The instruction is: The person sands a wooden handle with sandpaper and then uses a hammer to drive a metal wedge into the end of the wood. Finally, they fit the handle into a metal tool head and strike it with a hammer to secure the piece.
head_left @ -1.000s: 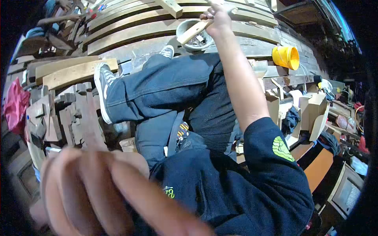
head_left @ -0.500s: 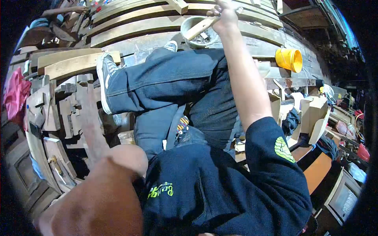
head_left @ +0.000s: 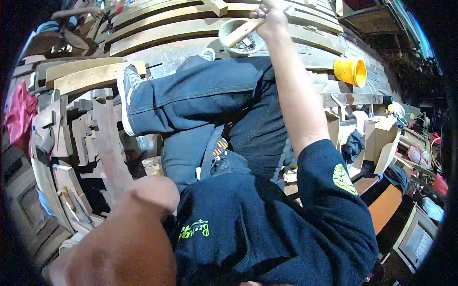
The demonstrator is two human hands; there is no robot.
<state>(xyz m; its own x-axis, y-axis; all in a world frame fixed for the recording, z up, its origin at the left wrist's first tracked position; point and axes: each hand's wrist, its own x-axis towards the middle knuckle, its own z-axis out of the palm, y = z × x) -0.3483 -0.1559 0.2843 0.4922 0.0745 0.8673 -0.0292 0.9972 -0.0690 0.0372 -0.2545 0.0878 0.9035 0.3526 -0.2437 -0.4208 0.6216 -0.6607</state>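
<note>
At the top centre, my right hand (head_left: 273,20) has its fingers curled round a pale wooden handle (head_left: 243,32). The handle slants down to the left over a bucket (head_left: 261,46) that holds nails or similar small metal pieces. What lies at the hand's far side is too small to make out. A bare bent arm (head_left: 119,233) fills the lower left close to the camera; my left hand is out of view. Between the arms are my dark shirt (head_left: 238,219) and my jeans (head_left: 200,97).
Long wooden slats (head_left: 167,40) run across the top. A yellow bucket (head_left: 344,71) stands at the right, above a cardboard box (head_left: 381,136). Wood pieces (head_left: 102,128) and a chisel-like tool (head_left: 69,200) lie at the left. Another person's arm (head_left: 78,12) shows at the top left.
The view has shifted very slightly. My right hand and the wooden handle are almost where they were; the bare arm at the lower left has shifted a little.
</note>
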